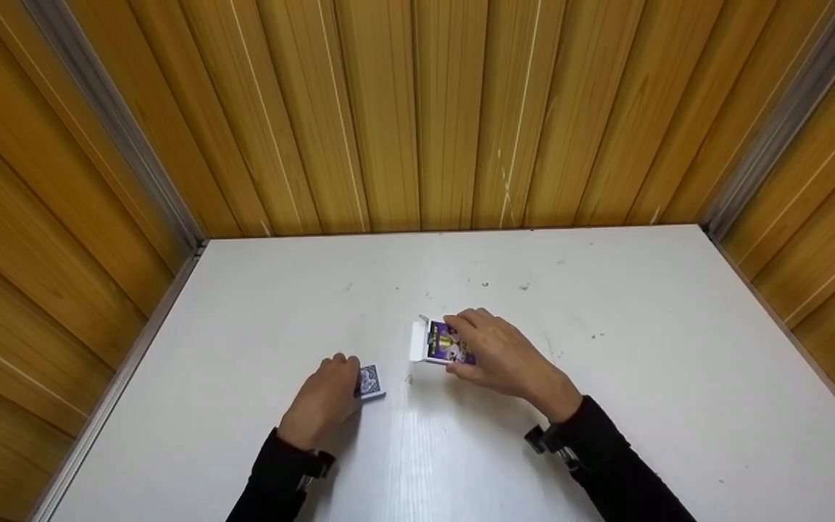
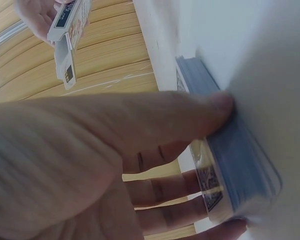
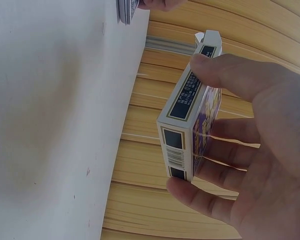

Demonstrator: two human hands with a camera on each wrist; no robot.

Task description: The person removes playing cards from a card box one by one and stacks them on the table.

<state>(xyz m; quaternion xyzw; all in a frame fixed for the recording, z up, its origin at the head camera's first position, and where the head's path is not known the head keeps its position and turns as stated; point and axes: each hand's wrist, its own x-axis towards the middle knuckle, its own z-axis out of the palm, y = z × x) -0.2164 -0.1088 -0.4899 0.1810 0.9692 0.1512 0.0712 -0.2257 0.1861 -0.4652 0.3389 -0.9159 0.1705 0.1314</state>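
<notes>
My left hand (image 1: 323,395) grips a deck of playing cards (image 1: 370,381) low at the white table, thumb along one long edge and fingers on the other side. In the left wrist view the deck (image 2: 235,155) shows its stacked card edges and a patterned back. To its right, my right hand (image 1: 501,355) holds a purple and white card box (image 1: 449,344) above the table, its flap end opened toward the left. The right wrist view has the thumb on the box's (image 3: 190,107) dark-labelled side and the fingers around the other, with a barcode on the near end.
A white table (image 1: 280,290) with small dark marks spreads around both hands. Wood-patterned panels (image 1: 446,116) stand behind it and on both sides, with grey metal posts (image 1: 127,130) at the corners.
</notes>
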